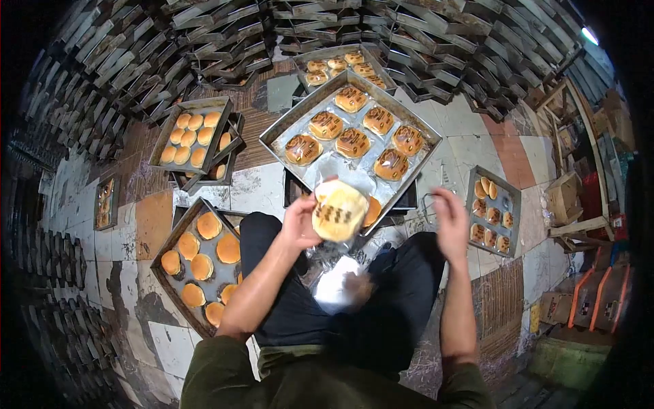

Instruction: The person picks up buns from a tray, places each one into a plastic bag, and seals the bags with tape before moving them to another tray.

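My left hand [300,223] grips a bun [339,210] by its left side, in front of my chest. The bun is pale yellow with a row of dark print across it and looks wrapped in clear plastic, though it is blurred. My right hand [451,223] is raised to the right above my knee, fingers apart, with nothing seen in it. In front of me a metal tray [283,146] holds several wrapped buns [352,143] with dark print. One bun [372,211] near its front corner is partly hidden by the held one. Clear plastic bags [338,278] lie between my legs.
A tray of plain buns [202,266] sits by my left leg. Stacked trays [163,140] stand farther left; another tray [516,204] with wrapped buns lies right. Tall tray stacks [225,34] line the back. A wooden rack [579,225] and cardboard boxes [565,194] stand at right.
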`<control>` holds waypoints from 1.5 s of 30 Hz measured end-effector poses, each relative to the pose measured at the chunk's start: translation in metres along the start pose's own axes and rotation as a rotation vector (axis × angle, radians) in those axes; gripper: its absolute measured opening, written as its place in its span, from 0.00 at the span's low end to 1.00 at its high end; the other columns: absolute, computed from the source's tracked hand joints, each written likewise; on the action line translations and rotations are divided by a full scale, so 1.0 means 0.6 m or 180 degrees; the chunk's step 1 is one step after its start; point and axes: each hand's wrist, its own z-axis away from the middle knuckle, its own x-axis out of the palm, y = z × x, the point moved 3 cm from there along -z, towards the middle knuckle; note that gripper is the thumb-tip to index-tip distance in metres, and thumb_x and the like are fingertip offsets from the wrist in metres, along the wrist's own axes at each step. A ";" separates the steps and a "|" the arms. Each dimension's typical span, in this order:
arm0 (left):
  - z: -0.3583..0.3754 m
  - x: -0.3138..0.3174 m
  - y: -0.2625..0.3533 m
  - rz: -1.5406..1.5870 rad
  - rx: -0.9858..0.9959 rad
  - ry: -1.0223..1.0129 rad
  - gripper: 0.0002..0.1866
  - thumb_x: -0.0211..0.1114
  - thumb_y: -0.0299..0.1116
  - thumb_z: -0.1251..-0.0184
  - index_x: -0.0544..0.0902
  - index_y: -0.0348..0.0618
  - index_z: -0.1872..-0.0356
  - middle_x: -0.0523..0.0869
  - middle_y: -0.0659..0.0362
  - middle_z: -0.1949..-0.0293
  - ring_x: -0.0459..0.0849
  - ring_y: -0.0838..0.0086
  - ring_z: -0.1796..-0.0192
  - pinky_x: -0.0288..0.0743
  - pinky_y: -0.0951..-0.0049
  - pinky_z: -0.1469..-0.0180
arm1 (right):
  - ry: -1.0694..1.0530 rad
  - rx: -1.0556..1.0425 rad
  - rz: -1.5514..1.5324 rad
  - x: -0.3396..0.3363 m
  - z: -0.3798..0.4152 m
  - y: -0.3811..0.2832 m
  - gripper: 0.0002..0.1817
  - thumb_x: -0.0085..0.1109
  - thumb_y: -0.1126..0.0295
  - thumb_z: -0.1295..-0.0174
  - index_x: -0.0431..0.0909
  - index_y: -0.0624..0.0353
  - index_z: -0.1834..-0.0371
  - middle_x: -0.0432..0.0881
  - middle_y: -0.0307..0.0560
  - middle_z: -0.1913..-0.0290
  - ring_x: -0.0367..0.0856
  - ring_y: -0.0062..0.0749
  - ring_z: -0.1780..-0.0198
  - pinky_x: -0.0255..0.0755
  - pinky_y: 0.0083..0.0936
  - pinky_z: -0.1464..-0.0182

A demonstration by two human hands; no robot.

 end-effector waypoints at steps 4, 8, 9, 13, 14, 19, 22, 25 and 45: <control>0.045 0.027 -0.023 0.0227 0.0082 -0.0281 0.37 0.50 0.32 0.52 0.55 0.43 0.34 0.66 0.47 0.38 0.67 0.54 0.38 0.59 0.53 0.36 | -0.1512 -0.0747 -0.0315 0.145 -0.012 -0.101 0.14 0.56 0.68 0.40 0.75 0.63 0.55 0.77 0.45 0.62 0.76 0.28 0.59 0.69 0.20 0.56; 0.073 0.028 -0.017 0.0172 0.0329 -0.0325 0.38 0.49 0.30 0.53 0.55 0.42 0.34 0.68 0.47 0.40 0.68 0.55 0.38 0.61 0.55 0.37 | -0.1947 -0.0464 -0.0118 0.182 -0.007 -0.123 0.10 0.58 0.68 0.42 0.78 0.63 0.62 0.77 0.42 0.66 0.75 0.24 0.64 0.69 0.19 0.64; 0.081 0.031 -0.012 -0.0245 0.0531 -0.0256 0.34 0.51 0.35 0.48 0.57 0.39 0.35 0.69 0.48 0.42 0.68 0.59 0.39 0.62 0.59 0.38 | -0.1829 -0.0464 -0.0193 0.186 -0.003 -0.124 0.08 0.59 0.69 0.43 0.78 0.63 0.65 0.77 0.41 0.67 0.75 0.23 0.66 0.67 0.18 0.66; 0.091 0.056 0.039 -0.1855 0.0513 0.0318 0.23 0.50 0.39 0.33 0.69 0.32 0.44 0.77 0.53 0.48 0.76 0.72 0.46 0.68 0.73 0.43 | -0.1734 -0.0391 -0.0214 0.188 0.005 -0.136 0.06 0.60 0.72 0.45 0.78 0.63 0.68 0.76 0.41 0.69 0.73 0.21 0.69 0.66 0.17 0.69; 0.096 0.061 0.050 -0.2978 0.0542 0.0544 0.18 0.50 0.34 0.31 0.73 0.31 0.47 0.80 0.56 0.53 0.78 0.75 0.52 0.69 0.77 0.46 | -0.1749 -0.0420 -0.0100 0.185 0.008 -0.142 0.06 0.60 0.72 0.45 0.78 0.63 0.68 0.75 0.41 0.69 0.73 0.21 0.69 0.66 0.17 0.69; 0.081 0.067 0.061 -0.3499 0.0403 0.0969 0.18 0.52 0.38 0.30 0.78 0.31 0.54 0.83 0.56 0.58 0.78 0.78 0.55 0.71 0.77 0.50 | -0.1868 -0.0737 0.0145 0.185 0.014 -0.173 0.06 0.59 0.72 0.45 0.78 0.64 0.68 0.74 0.42 0.70 0.73 0.23 0.70 0.66 0.17 0.68; 0.080 0.068 0.040 -0.2753 0.1232 0.0762 0.19 0.50 0.39 0.30 0.78 0.30 0.54 0.83 0.54 0.59 0.80 0.75 0.56 0.72 0.74 0.49 | -0.1833 -0.0436 -0.0061 0.178 0.006 -0.166 0.06 0.60 0.73 0.44 0.77 0.64 0.68 0.74 0.39 0.66 0.71 0.21 0.63 0.64 0.17 0.63; 0.071 0.054 0.032 -0.2455 0.1123 0.1080 0.18 0.50 0.39 0.30 0.77 0.30 0.57 0.83 0.53 0.63 0.82 0.74 0.63 0.76 0.74 0.56 | -0.2046 -0.0272 -0.0896 0.179 0.007 -0.139 0.05 0.57 0.71 0.42 0.77 0.62 0.67 0.74 0.43 0.57 0.72 0.26 0.56 0.65 0.21 0.53; 0.021 -0.005 0.070 -0.2700 0.0828 0.2179 0.18 0.52 0.43 0.31 0.75 0.33 0.60 0.80 0.58 0.71 0.79 0.78 0.70 0.77 0.79 0.66 | -0.1572 0.0830 -0.3325 0.201 0.027 -0.078 0.12 0.48 0.71 0.39 0.65 0.56 0.81 0.69 0.39 0.74 0.67 0.23 0.70 0.62 0.22 0.67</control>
